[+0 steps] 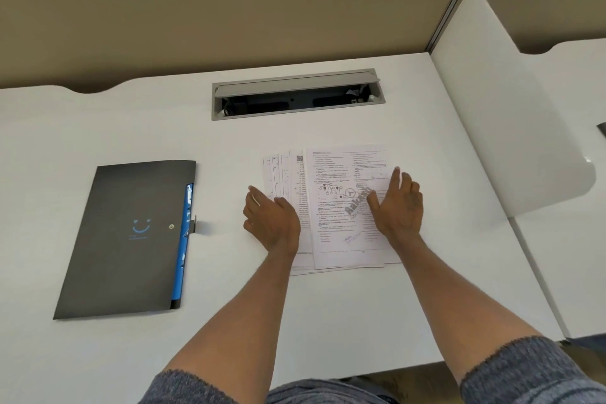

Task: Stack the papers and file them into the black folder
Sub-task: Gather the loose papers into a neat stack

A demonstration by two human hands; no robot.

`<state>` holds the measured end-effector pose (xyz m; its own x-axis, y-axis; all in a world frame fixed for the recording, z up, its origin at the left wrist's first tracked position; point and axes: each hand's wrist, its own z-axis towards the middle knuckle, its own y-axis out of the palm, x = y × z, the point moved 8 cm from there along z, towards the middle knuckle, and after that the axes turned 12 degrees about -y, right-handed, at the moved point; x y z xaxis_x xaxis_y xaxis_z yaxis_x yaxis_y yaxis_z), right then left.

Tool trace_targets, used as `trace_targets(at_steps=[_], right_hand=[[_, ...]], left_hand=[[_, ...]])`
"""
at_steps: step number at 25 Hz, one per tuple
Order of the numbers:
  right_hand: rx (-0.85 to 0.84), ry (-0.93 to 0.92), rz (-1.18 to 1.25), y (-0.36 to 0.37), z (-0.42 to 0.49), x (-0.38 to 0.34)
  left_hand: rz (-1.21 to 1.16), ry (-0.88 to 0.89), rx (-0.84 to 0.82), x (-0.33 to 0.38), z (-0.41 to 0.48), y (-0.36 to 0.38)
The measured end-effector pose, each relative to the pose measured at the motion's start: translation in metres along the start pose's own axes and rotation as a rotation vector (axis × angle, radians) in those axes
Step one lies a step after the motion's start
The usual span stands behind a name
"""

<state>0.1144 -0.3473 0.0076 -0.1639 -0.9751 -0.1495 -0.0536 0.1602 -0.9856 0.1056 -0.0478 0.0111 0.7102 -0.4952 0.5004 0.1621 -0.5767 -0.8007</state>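
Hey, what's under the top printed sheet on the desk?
More printed sheets lie fanned out under the top sheet, their left edges showing. Their count and most of their print are hidden. Both hands rest open on the pile.

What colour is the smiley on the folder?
Blue, on the black folder; head view shows it.

The papers lie fanned and overlapping on the desk, the sheets to the left tucked under the ones to the right. Well to the left of the papers lies the folder, flat and closed, apart from them. Behind the papers, set into the desk, is the cable tray with its lid raised. The left hand rests over the papers' left edge, the right hand on their right part. Right of the papers stands a divider panel.
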Motion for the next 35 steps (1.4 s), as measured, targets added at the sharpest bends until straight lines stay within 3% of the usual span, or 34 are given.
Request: trace_targets(at_steps=[9,25,31,35], right_hand=[[0.013,0.156,0.176,-0.003,0.006,-0.001],[-0.052,0.086,0.4,0.007,0.003,-0.047],[-0.079,0.078,0.5,0.013,0.008,-0.052],[-0.009,0.105,0.605,0.01,0.005,-0.042]], left_hand=[[0.131,-0.144,-0.011,-0.008,0.004,0.011],[-0.159,-0.319,-0.133,0.007,-0.001,0.025],[-0.462,-0.416,-0.212,-0.003,0.012,0.02],[-0.48,-0.306,-0.315,-0.004,0.025,0.025]])
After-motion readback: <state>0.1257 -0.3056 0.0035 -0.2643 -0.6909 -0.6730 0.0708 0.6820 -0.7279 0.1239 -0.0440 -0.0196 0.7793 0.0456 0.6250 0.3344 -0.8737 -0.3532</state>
